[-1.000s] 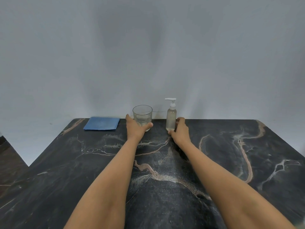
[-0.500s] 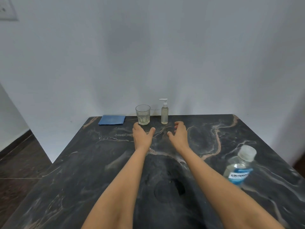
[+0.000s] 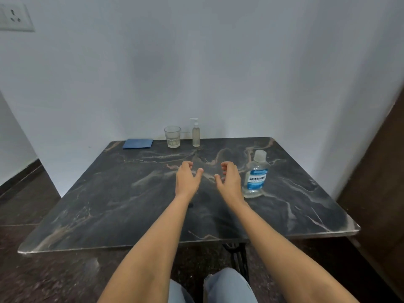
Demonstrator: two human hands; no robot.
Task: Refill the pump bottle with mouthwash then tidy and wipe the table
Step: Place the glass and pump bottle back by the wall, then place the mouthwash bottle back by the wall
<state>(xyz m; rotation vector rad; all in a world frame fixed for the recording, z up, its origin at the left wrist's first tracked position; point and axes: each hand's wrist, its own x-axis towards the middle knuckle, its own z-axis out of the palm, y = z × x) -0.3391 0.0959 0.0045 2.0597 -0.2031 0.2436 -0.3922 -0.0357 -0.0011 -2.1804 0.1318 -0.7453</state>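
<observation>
Pump bottle stands upright, nozzle pointing left; left hand and right hand empty, loosely curled.

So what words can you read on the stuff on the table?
"LISTERINE": on the blue label of the mouthwash bottle.
The smaller print above and below that word is too blurred to read.
Pump bottle, glass and blue cloth: no text visible.

A room in a home: a dark marble table against a bare white wall, a wall socket, a mouthwash bottle and drinking glass.
</observation>
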